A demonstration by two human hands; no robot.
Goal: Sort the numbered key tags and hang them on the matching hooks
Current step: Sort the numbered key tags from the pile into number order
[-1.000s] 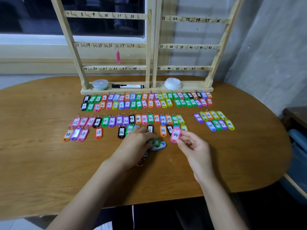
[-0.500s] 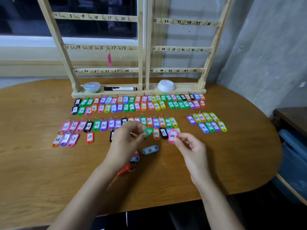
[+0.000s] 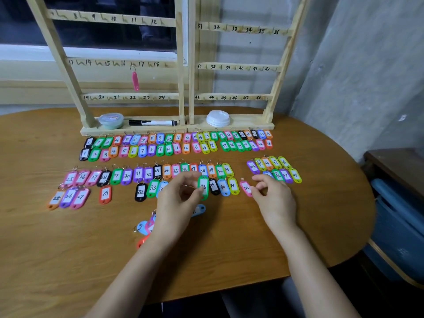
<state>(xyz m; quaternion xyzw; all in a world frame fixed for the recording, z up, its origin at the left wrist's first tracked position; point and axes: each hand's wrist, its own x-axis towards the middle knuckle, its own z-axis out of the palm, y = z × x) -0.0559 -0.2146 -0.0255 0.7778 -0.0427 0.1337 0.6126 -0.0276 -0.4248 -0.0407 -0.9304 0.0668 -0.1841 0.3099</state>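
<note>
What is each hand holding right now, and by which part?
Left hand pinches green tag 43 by its left edge. Right hand is at pink tag 42; grip cannot be told.

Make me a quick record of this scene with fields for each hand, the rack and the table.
Left hand: pinches the green tag, numbered 43
Right hand: fingers curled beside the pink tag numbered 42; contact unclear
Rack: one hanging tag, pink, between marks 16 and 17
Table: tags laid in numbered rows
Rack base: tub, marker, white lids
</note>
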